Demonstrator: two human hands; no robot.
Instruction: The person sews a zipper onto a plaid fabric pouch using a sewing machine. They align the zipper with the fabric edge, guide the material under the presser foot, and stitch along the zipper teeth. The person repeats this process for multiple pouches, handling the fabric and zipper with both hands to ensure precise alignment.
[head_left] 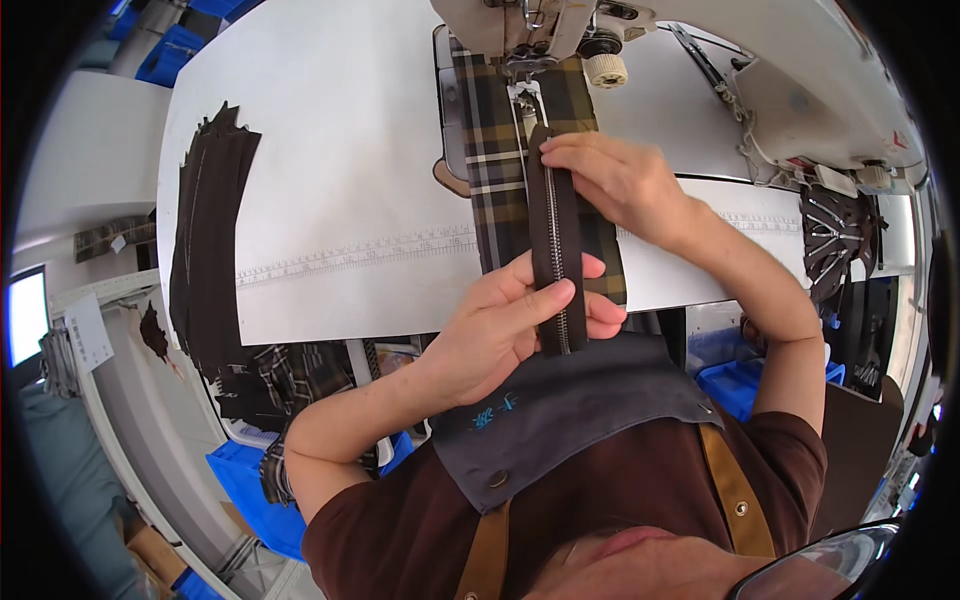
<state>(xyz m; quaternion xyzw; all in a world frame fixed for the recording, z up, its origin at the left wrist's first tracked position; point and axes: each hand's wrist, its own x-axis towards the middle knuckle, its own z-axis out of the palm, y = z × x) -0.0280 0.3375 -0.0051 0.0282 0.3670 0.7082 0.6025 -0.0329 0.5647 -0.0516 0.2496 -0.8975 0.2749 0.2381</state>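
A dark brown zipper [555,230] with silver metal teeth lies lengthwise over a plaid fabric panel [495,160] in brown, black and white. My left hand [500,320] grips its near part, thumb on top and fingers underneath, where it overhangs the table edge. The fingertips of my right hand [630,185] pinch the right edge near its far end. Just beyond that end is the presser foot [525,92] of the sewing machine [555,30]; whether it touches the zipper I cannot tell. The plaid panel runs underneath the foot.
On the white table [330,130], a stack of dark brown strips [210,230] lies at the left. Several zippers [835,235] fan out at the far right. Tweezers [697,55] rest beside the machine. Blue bins [255,500] stand below the table.
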